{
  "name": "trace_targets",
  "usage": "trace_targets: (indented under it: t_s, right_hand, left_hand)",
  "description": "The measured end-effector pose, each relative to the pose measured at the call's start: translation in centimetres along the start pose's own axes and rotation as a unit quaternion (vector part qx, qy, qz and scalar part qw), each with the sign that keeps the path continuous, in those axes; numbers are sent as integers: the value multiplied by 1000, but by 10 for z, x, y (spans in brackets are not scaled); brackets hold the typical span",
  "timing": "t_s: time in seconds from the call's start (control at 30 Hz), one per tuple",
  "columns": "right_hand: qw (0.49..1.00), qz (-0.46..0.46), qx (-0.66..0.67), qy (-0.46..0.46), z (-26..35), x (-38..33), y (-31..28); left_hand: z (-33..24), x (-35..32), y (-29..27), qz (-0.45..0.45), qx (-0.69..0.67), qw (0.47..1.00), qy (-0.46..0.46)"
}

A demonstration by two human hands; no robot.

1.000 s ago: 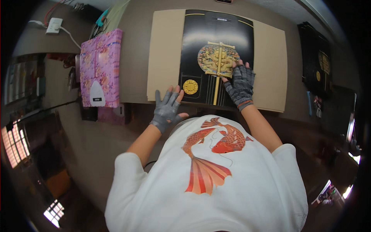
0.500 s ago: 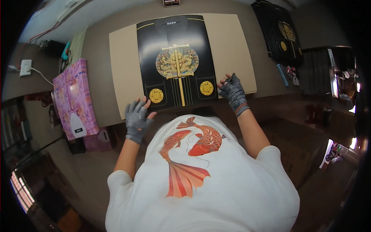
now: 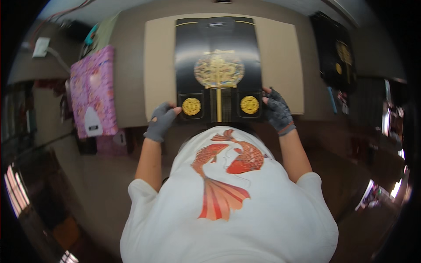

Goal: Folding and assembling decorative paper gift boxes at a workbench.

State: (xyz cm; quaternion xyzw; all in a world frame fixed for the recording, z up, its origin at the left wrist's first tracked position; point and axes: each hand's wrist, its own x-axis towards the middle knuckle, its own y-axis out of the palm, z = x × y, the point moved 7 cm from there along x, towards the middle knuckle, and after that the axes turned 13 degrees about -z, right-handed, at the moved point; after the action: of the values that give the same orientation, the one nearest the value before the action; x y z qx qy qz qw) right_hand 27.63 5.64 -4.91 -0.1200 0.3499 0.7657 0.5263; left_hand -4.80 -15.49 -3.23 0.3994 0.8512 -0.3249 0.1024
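Observation:
A flat black sheet with a gold round ornament and two gold discs lies lengthwise on a beige board on the brown table. My left hand, in a grey fingerless glove, grips the sheet's near left corner with its fingertips. My right hand, gloved the same way, holds the near right corner and edge. Below the hands, my white shirt with an orange fish print fills the lower middle of the view.
A pink patterned package lies on the table to the left, with a white plug block and cable beyond it. A second black sheet with gold print lies at the far right. Dark floor surrounds the table's near edge.
My left hand moved from the table's front edge to the sheet's near left corner. My right hand slid from the sheet's middle down to its near right corner. The sheet now sits centred ahead.

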Motion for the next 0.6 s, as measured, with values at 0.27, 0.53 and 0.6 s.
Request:
trace_targets:
  t_s: [0.27, 0.53, 0.6]
  right_hand:
    - [986, -55, -135, 82, -16, 2, -8]
    - [946, -190, -258, -47, -9, 10, -32]
    - [955, -183, -225, -60, -15, 15, -39]
  left_hand:
    - [14, -14, 20, 55, -199, 972, -110]
    - [15, -10, 22, 50, -220, 972, -68]
    - [13, -8, 22, 41, -215, 974, -64]
